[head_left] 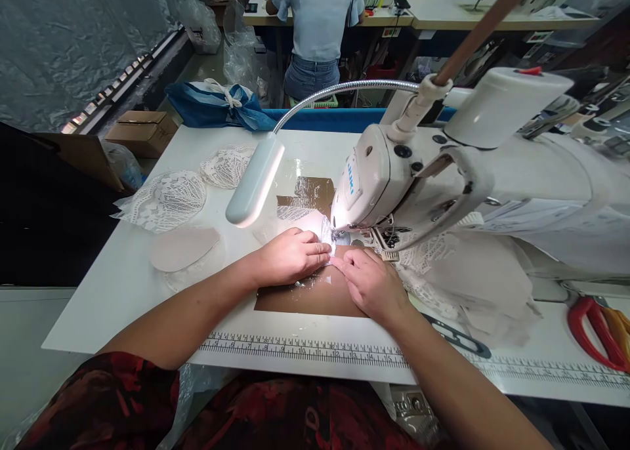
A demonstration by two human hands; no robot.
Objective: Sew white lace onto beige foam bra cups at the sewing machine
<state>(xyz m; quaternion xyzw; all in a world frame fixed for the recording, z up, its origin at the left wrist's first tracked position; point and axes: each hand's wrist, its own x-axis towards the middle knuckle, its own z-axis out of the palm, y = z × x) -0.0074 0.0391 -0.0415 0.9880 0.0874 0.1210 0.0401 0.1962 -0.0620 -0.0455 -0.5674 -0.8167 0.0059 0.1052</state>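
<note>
A white lace fabric piece (308,222) lies under the needle area of a white sewing machine (367,174). Just left of the presser foot, my left hand (290,256) holds this piece down, its fingers close together and slightly curled. My right hand (371,279) is on the near side of the foot. Its index finger and thumb pinch the front edge of the same fabric, close to the left fingertips. Both hands rest over a brown plate (305,297) set on the white table (236,306). The fingers partly hide the fabric.
Lace cups (170,197) and a plain beige cup piece (184,248) lie at left. More lace and beige pieces (477,279) are piled at right, near red-handled scissors (593,332). A lamp (256,178) hangs over the table. A ruler strip (300,351) runs along the front edge. Another person (317,30) sits beyond.
</note>
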